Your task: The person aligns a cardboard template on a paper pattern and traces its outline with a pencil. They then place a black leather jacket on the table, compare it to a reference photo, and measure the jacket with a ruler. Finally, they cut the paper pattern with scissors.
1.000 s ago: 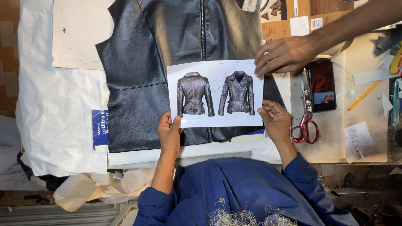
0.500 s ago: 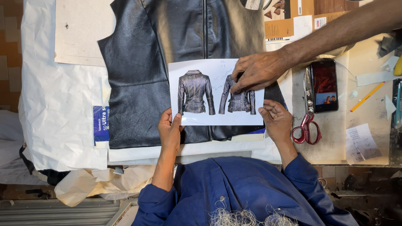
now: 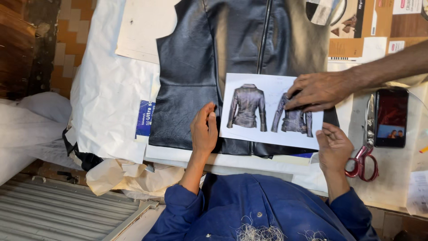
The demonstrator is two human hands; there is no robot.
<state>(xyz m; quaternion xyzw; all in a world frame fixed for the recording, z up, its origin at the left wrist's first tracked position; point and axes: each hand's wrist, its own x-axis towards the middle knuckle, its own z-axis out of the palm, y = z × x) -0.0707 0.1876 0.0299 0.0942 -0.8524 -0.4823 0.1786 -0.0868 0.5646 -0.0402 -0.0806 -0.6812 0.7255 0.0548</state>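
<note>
My left hand [image 3: 203, 130] and right hand [image 3: 333, 147] pinch one printout [image 3: 267, 111] showing two jackets. Above my right, one co-worker's hand [image 3: 318, 91] presses it; one pair of scissors [image 3: 366, 147] and one phone [image 3: 390, 117] lie beside.

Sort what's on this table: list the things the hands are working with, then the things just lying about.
In use:
printed jacket picture, held by left hand and right hand
black leather jacket
another person's hand, on the picture

Lying about:
red-handled scissors
phone
white paper
</note>
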